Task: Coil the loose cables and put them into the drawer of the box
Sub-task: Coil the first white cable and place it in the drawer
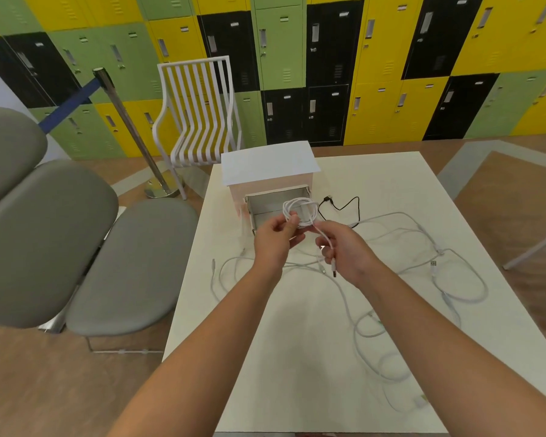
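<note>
Lockers in yellow, green and black fill the wall behind the square white table (391, 190) where I am working. At its far edge stands the small white cardboard box (267, 165), its drawer (259, 216) pulled out toward me and open on top.

My left hand (273, 239) pinches the coiled white cable (300, 212) by its near side, holding the loops up just above and in front of the drawer. My right hand (344, 250) is curled round the same cable's free tail, whose plug end (334, 269) hangs down below my fingers.

What matters next: the tail runs from the coil down and right into my right hand, so its long axis slants toward me, while the drawer lies straight ahead of the left hand, the nearer of the two. I judge the tail needs one last wrap before the bundle drops forward.

Several loose white cables (454, 279) sprawl over the table to my right, and a thin black cable (344, 206) lies just right of the drawer.
</note>
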